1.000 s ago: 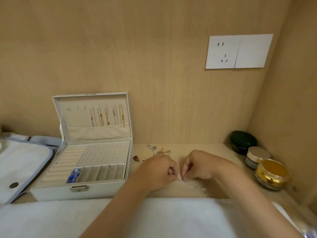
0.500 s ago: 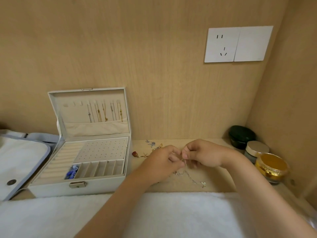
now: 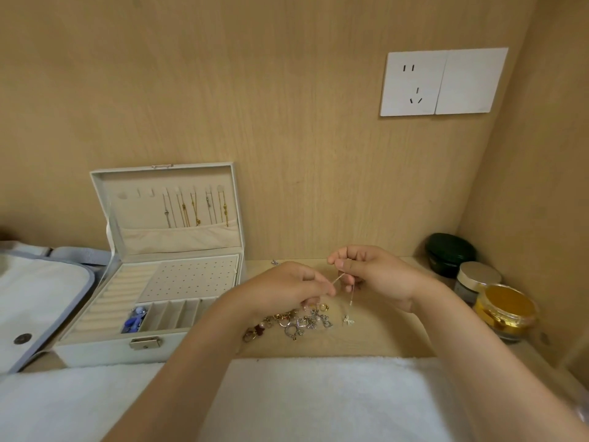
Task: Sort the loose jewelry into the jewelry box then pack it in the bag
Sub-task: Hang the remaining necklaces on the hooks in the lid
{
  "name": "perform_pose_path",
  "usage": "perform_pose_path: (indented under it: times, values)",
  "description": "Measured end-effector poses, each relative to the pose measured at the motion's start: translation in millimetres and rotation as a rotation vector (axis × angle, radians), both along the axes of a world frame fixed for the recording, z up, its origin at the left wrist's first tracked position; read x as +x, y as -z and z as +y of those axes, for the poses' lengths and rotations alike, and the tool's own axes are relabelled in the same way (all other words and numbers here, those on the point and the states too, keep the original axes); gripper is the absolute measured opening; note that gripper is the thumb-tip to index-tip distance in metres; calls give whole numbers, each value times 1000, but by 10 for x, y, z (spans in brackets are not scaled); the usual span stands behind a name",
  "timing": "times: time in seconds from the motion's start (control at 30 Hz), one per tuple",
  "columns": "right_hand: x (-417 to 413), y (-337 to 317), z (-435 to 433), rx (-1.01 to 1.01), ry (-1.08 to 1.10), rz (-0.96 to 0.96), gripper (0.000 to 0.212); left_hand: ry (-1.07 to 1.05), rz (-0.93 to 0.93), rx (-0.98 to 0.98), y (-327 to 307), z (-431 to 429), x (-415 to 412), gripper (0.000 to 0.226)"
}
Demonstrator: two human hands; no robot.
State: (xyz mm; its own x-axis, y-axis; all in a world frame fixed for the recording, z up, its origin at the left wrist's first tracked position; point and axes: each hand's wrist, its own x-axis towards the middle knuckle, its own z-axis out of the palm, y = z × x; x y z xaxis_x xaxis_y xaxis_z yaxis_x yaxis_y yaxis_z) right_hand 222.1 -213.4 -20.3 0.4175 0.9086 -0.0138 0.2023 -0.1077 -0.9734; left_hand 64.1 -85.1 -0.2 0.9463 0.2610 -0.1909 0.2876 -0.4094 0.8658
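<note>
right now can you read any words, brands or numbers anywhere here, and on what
No readable text anywhere.
wall socket: plug slots only, no print.
gold-lidded jar and silver-lidded jar: no label shows.
snap button on the bag: too small to tell.
jewelry box clasp: nothing legible.

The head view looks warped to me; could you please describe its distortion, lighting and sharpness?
In the head view, wide-angle distortion skews the wall socket; light is soft and even, with mild sheen on the gold-lidded jar; the thin necklace chain pinched between left hand and right hand reads faint.
</note>
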Motion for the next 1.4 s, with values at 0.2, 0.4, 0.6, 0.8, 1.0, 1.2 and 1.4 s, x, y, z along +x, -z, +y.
perform_pose_path:
  times: [0.2,0.4,0.6,0.8,1.0,1.2,1.4]
  values:
    - [-96,-23,32,46,-33,182,25,-42,5,152,-253,188,-174,32]
    - [-194,-81,34,102,-59,127,21,-102,-208,-92,-313,419,-321,26]
    - [-237,-128,106,227,-119,330,15,-87,-403,-451,-394,407,-356,16]
    - [-377,-296,200,234,-105,266,18,-88,-532,-502,-618,496,-510,14]
    - [-578,-447,504,222,-162,193,24,-109,-514,-310,-850,617,-645,16]
    - [-850,-763,952,207,-329,220,25,-129,-490,-94,-1151,839,-780,22]
    - [-1123,-983,1489,242,-394,325,32,-283,-516,8,-1192,1300,-1050,22]
